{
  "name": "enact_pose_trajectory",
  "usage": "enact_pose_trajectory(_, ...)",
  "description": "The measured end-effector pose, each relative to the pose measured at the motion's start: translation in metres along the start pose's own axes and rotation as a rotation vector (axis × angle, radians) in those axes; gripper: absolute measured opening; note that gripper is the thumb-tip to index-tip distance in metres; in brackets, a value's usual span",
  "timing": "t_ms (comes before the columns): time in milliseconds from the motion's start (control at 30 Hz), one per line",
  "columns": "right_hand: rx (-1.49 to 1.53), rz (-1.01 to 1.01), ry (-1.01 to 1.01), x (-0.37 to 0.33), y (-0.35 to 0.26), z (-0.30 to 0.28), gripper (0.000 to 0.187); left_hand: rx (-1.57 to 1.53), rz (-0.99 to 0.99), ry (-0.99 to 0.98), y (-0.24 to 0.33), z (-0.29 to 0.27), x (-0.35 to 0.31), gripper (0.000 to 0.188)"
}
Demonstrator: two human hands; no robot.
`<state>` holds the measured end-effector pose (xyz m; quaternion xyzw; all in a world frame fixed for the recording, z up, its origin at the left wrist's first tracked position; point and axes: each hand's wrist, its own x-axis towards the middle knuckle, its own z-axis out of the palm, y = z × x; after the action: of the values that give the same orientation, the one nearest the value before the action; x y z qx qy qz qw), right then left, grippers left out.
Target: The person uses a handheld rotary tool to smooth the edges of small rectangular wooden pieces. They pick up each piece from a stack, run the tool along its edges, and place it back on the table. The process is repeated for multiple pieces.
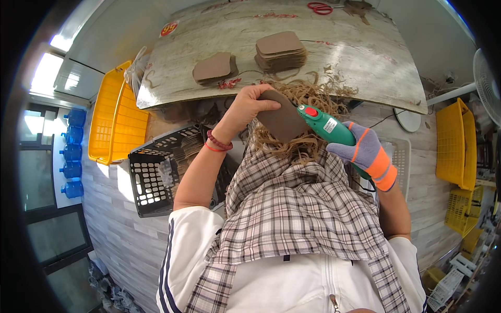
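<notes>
Pinched by one edge, a flat brown sheet piece (285, 124) with rounded corners hangs over my lap in my left hand (249, 108). My right hand (366, 151), in a grey and orange glove, is wrapped round a green handheld electric cutter (334, 129) with a red button. The cutter's tip meets the right edge of the piece; the blade itself is too small to make out. Thin tan offcut strips (319, 95) are heaped behind the piece and spill onto my checked apron (292, 208). Farther back on the table stand a tall stack (282, 49) and a low stack (215, 68) of similar pieces.
The worn table (209, 31) lies ahead, with red-handled scissors (320, 8) at its far edge. A black crate (156, 182) holding brown pieces and a yellow basket (117, 115) are on my left. Yellow crates (455, 146) and a white fan (485, 75) stand on the right.
</notes>
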<state>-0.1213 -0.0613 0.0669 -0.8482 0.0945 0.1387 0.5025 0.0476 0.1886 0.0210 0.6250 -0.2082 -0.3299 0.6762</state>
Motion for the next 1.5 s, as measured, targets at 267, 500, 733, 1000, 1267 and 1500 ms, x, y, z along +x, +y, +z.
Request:
enact_pose_trajectory(267, 0.053, -0.060, 0.017, 0.021, -0.012, 0.017, 0.050, 0.095, -0.089, -0.151, -0.005, -0.001, 0.001, 0.023)
enact_pose_trajectory(500, 0.190, 0.066, 0.107, 0.024, -0.001, 0.017, 0.048, -0.109, 0.181, 0.534, 0.001, -0.124, 0.016, 0.036)
enact_pose_trajectory(733, 0.263, 0.146, 0.160, 0.014, 0.013, 0.013, 0.046, 1.166, 0.201, 1.008, -0.029, -0.188, 0.058, 0.050)
enact_pose_trajectory(1000, 0.266, 0.135, 0.205, 0.010, 0.029, 0.013, 0.045, 1.351, 0.260, 0.519, -0.008, -0.085, 0.158, 0.063)
enact_pose_trajectory(1267, 0.272, 0.070, 0.313, -0.005, 0.034, 0.009, 0.039, 1.148, 0.114, 0.485, 0.018, -0.065, 0.157, 0.051)
enact_pose_trajectory(1500, 0.324, 0.069, 0.304, -0.004, 0.036, 0.006, 0.039, -0.161, 0.331, 0.515, 0.023, -0.027, 0.111, 0.029)
